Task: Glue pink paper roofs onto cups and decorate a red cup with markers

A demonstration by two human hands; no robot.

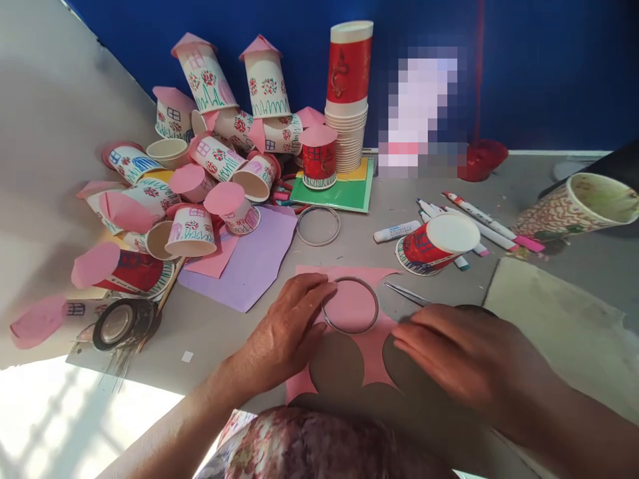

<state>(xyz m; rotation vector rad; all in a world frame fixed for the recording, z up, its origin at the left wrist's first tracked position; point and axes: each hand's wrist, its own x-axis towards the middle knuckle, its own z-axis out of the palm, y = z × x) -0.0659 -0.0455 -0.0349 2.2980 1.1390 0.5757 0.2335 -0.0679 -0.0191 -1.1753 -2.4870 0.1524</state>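
A thin round ring (375, 313) lies flat on a sheet of pink paper (377, 352), which has curved bites cut from its near edge. My left hand (289, 326) rests on the paper's left side, its fingers closed at the ring's left rim. To the right, my right hand (459, 352) hovers over the paper's edge, slightly blurred, fingers pressed together; what they hold, if anything, is hidden. Scissors (407, 293) lie just behind that hand, their blades pointing left and their handles partly covered. A second ring (318, 226) sits farther back on the table.
Decorated paper cups with pink roofs (190, 229) are heaped at the left, near purple paper (249, 266) and a tape roll (117, 324). Stacked cups (349, 73) stand behind. A red cup (432, 246), markers (479, 216) and a pale cloth (554, 319) are at the right.
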